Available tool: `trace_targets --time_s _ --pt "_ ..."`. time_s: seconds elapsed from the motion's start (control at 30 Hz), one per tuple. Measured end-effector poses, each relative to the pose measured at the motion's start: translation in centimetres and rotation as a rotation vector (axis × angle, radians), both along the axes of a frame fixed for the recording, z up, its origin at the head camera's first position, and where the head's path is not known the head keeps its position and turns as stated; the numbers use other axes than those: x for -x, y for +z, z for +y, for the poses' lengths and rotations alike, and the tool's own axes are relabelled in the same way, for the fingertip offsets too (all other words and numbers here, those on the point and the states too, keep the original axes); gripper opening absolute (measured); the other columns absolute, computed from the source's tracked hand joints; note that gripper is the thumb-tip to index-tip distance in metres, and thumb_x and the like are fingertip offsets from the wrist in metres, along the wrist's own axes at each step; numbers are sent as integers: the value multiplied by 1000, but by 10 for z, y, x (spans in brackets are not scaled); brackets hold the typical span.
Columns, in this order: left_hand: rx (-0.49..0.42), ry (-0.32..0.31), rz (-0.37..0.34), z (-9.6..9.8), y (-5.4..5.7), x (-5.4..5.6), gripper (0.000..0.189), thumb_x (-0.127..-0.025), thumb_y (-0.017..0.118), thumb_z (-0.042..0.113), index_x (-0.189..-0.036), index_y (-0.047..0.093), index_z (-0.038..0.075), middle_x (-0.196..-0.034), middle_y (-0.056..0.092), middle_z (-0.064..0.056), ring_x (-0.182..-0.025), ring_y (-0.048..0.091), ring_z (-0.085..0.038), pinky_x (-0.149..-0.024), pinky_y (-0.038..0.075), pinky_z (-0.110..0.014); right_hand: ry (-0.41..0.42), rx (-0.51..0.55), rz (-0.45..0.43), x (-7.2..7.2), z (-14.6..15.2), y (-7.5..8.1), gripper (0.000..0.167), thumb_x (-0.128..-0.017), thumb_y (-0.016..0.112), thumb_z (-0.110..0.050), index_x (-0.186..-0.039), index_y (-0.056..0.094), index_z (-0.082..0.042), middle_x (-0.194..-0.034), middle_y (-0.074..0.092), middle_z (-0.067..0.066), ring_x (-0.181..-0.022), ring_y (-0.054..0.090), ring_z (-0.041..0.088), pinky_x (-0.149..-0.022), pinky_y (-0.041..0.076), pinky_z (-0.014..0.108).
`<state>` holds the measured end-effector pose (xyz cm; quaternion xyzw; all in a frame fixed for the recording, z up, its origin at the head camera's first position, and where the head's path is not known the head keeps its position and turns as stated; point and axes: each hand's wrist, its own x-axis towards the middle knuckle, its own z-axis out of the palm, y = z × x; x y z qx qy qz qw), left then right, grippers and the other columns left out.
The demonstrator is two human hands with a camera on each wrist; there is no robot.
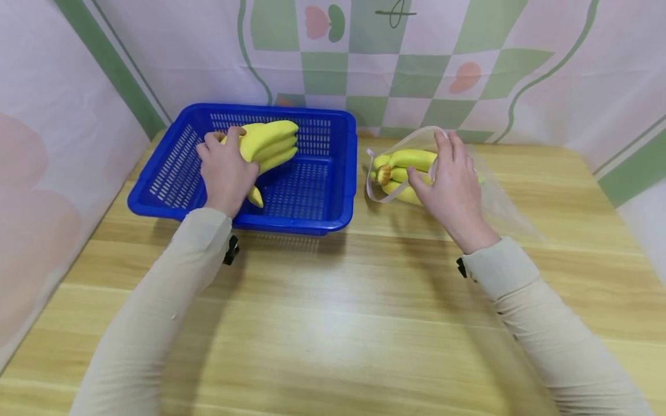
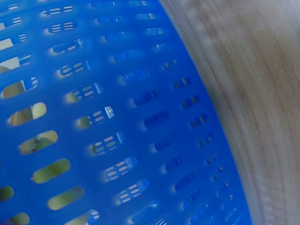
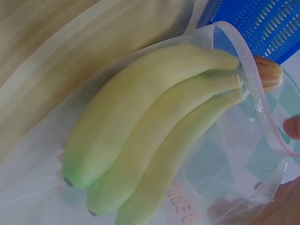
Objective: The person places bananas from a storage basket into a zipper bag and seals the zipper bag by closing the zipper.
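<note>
In the head view my left hand grips a bunch of yellow bananas inside the blue plastic basket. The tip of another banana shows below that hand. To the right, my right hand holds the upper rim of a clear plastic zip bag. A second bunch of bananas lies in this bag, its brown stem end at the bag's mouth. The right wrist view shows the bananas through the film, with fingertips near the pink rim. The left wrist view shows mostly the slotted basket wall, hiding the hand.
The basket stands at the back left of the wooden table, close to a patterned cloth backdrop. The bag lies to the basket's right with a gap between them. More cloth hangs at the left side.
</note>
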<state>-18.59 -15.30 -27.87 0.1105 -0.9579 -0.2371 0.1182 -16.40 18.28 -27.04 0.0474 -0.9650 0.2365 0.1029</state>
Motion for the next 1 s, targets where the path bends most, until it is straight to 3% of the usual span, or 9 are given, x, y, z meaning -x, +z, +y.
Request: trace_targets --time_s 0.17,0.33,0.57,0.7,0.8,1.0 --pt "-67 -3 84 3 0 -1 50 -84 61 15 -133 51 12 -139 40 -18 -122 36 -37 -89 47 -50 -3 17 -1 0 2 -1 71 -95 50 -37 -151 20 -5 -158 17 20 -138 27 48 -110 26 63" --pt "-201 18 154 9 4 -2 49 -84 64 15 -132 52 14 -138 38 -13 -125 33 -31 -91 46 -46 4 17 -4 0 2 -1 71 -94 50 -34 -151 19 -4 -158 16 20 -139 26 48 -111 25 62" --pt "-346 5 161 27 16 -2 53 -80 71 17 -131 54 17 -135 40 -8 -123 34 -26 -95 43 -40 20 19 -18 2 3 -2 74 -93 50 -30 -152 14 -1 -159 12 21 -140 22 48 -111 25 63" --pt "-360 -29 169 37 19 -3 54 -80 74 20 -130 55 19 -134 42 -7 -122 35 -25 -94 43 -40 25 23 -31 2 3 -2 75 -93 49 -28 -152 11 -1 -160 9 20 -141 21 48 -110 26 64" --pt "-349 -70 212 43 20 -3 53 -79 75 20 -129 56 18 -131 45 -7 -120 37 -26 -92 44 -41 29 28 -35 3 3 -2 76 -93 49 -28 -152 10 -1 -160 8 20 -142 20 47 -111 26 64" --pt "-268 -184 265 59 24 -5 50 -78 75 19 -125 61 16 -131 50 -9 -118 43 -28 -91 46 -41 32 27 -31 2 2 -2 76 -93 50 -27 -152 11 -1 -160 9 20 -141 21 48 -110 26 64"
